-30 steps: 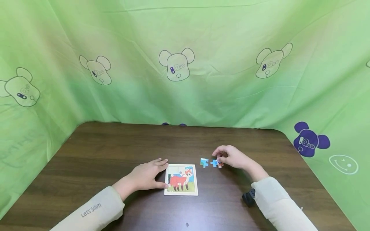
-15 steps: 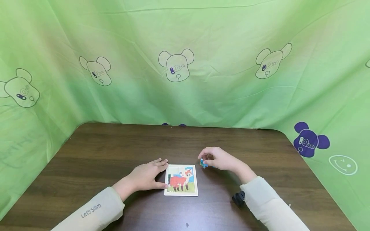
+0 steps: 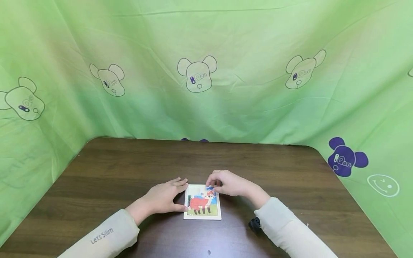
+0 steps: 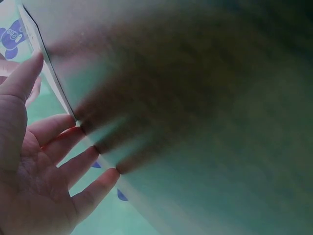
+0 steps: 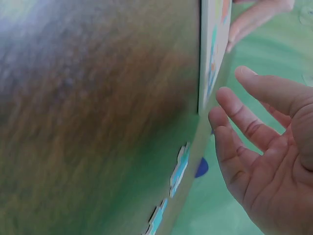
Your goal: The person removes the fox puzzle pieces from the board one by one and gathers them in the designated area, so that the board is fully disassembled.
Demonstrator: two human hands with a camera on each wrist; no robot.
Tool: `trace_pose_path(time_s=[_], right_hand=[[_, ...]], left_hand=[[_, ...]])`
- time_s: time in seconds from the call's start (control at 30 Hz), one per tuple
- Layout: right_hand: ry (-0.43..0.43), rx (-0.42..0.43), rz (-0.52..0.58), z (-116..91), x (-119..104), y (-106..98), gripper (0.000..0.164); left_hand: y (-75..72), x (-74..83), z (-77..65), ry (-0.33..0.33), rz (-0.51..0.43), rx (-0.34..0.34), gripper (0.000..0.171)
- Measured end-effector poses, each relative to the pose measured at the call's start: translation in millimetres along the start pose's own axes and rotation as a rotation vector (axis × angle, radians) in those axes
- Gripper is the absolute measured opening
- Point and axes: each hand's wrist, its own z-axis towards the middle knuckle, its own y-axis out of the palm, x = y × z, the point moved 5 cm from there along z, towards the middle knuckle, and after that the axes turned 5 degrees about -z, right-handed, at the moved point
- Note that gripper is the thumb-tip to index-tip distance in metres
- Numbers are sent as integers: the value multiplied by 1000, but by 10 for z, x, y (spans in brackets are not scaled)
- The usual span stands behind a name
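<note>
A small square jigsaw puzzle with a pale frame (image 3: 203,217) and a red animal picture lies on the table; a pale patch shows at its upper left. My left hand (image 3: 162,197) rests at the frame's left side with fingers spread, thumb on the left edge and fingertips by the upper left corner. Over the upper right corner hovers my right hand (image 3: 230,183), fingers loosely bent. In the right wrist view its thumb and fingers stand apart with nothing between them. Two loose puzzle pieces, a nearer one (image 5: 180,169) and another (image 5: 156,218), lie on the table there; my right hand hides them in the head view.
The dark wooden table (image 3: 129,157) has a green cloth (image 3: 245,118) with mouse-like heads hanging behind and beside it. A black device (image 3: 255,225) sits at my right wrist.
My right hand has moved left from the loose pieces, past them, to the puzzle's upper right corner. The left hand and the frame have stayed in place.
</note>
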Motion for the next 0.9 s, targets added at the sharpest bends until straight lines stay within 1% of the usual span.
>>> trace_pose_path(time_s=[0.17,0.37,0.63,0.9], right_hand=[[-13,-25,-44,43,-38,57,16],[-35,-23,-82,72,-49,99,16],[-17,-16,-105,62,-56,124,14],[-1,-17,-127,62,-63,149,16]], left_hand=[[-8,3,-1,2,2,2,79],[-12,1,3,-2,0,0,78],[-19,0,2,-4,6,-5,78],[-20,-2,-1,-3,2,-6,78]])
